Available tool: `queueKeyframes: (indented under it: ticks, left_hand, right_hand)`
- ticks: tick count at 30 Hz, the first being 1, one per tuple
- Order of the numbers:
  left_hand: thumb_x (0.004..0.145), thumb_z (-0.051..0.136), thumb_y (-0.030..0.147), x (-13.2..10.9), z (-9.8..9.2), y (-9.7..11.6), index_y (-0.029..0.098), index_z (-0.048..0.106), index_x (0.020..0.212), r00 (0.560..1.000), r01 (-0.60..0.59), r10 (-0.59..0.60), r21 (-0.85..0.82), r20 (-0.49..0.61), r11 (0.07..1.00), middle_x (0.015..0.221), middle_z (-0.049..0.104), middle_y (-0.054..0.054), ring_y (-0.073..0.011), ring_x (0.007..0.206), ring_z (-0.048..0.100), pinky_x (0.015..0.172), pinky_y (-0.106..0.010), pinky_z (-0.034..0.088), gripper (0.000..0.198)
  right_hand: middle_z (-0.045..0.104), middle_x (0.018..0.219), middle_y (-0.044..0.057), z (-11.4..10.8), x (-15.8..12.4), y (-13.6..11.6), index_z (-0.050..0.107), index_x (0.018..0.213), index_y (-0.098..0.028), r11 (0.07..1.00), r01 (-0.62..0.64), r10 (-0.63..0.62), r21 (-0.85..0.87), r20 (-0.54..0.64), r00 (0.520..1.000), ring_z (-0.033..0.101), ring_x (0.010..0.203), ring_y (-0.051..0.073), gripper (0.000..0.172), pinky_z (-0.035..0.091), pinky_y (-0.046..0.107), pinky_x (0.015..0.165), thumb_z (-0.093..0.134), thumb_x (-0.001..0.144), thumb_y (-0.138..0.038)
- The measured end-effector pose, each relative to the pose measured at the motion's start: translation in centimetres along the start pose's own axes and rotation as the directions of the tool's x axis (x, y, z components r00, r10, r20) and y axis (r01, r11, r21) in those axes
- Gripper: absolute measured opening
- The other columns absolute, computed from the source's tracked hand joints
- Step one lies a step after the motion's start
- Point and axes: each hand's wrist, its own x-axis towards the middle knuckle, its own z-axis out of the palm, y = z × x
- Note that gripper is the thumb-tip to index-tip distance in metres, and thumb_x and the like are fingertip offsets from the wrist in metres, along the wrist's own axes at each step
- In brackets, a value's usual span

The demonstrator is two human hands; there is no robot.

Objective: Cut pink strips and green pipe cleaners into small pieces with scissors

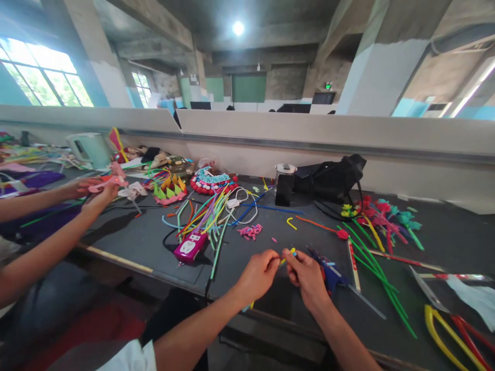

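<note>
Near the table's front edge, my left hand and my right hand are close together, fingers pinched on a small yellow piece between them. A bit of blue shows at its upper end. Below my left hand, yellow and light blue ends stick out under the wrist. Right beside my right hand lies a dark blue glue gun with a clear stick at its back. Behind the hands are a bent yellow piece, small pink pieces and an orange stem with a red tip.
Scissors with yellow and red handles lie at the right front, near green stems. A purple box and colourful stems are left of centre. A phone and black bag stand behind. Another person's hands hold something pink at left.
</note>
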Motion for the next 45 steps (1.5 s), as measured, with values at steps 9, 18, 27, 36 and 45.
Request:
queueKeyframes:
  ticks: [9,18,27,36,45]
  left_hand:
    - [0.084,0.044,0.039,0.2,-3.5,-0.7,0.017,0.056,0.081,0.864,0.314,-0.214,-0.156,0.455,0.937,0.049,0.044,0.007,-0.008,0.041,0.038,0.043,-0.02,0.027,0.025]
    - [0.08,0.047,0.031,0.8,-4.6,-1.7,0.017,0.061,0.073,0.921,0.113,-0.148,0.117,0.361,0.987,0.056,0.062,0.002,-0.0108,0.056,0.054,0.054,-0.019,0.035,0.021]
    - [0.083,0.05,0.035,1.4,-6.3,-2.9,0.017,0.068,0.074,0.964,0.02,-0.106,0.331,0.244,0.943,0.065,0.066,0.001,-0.0107,0.058,0.052,0.054,-0.02,0.033,0.026]
    - [0.081,0.053,0.021,7.2,-11.4,-4.6,0.018,0.074,0.082,0.979,0.174,-0.08,0.56,-0.189,0.81,0.081,0.071,-0.005,-0.0175,0.075,0.061,0.066,-0.025,0.039,0.021]
    - [0.08,0.056,0.02,7.8,-10.1,-6.5,0.019,0.075,0.082,0.971,0.185,-0.063,0.555,-0.232,0.811,0.085,0.072,-0.006,-0.0175,0.079,0.062,0.072,-0.025,0.043,0.02]
  right_hand:
    - [0.042,0.041,-0.008,-0.4,0.3,0.1,0.048,0.056,-0.017,0.991,0.038,-0.043,-0.131,-0.035,0.998,0.032,0.033,0.003,0.047,0.02,0.015,0.031,0.074,0.066,-0.055]
    - [0.055,0.055,-0.004,-0.5,0.9,0.8,0.06,0.076,-0.017,0.968,0.085,-0.07,-0.234,0.072,0.995,0.041,0.037,0.006,0.041,0.025,0.015,0.031,0.066,0.073,-0.057]
    - [0.057,0.051,-0.002,-1.2,1.6,1.2,0.063,0.069,-0.018,0.868,0.202,-0.182,-0.454,0.088,0.979,0.048,0.04,0.011,0.038,0.034,0.021,0.04,0.061,0.076,-0.055]
    - [0.067,0.067,0.002,-1.8,1.8,1.4,0.066,0.101,-0.02,0.69,0.283,-0.334,-0.666,0.053,0.941,0.063,0.063,0.021,0.036,0.044,0.03,0.063,0.058,0.079,-0.048]
    - [0.071,0.083,0.003,-1.8,0.6,0.3,0.067,0.095,-0.022,0.617,0.335,-0.377,-0.712,0.107,0.92,0.066,0.075,0.02,0.028,0.047,0.029,0.07,0.052,0.087,-0.044]
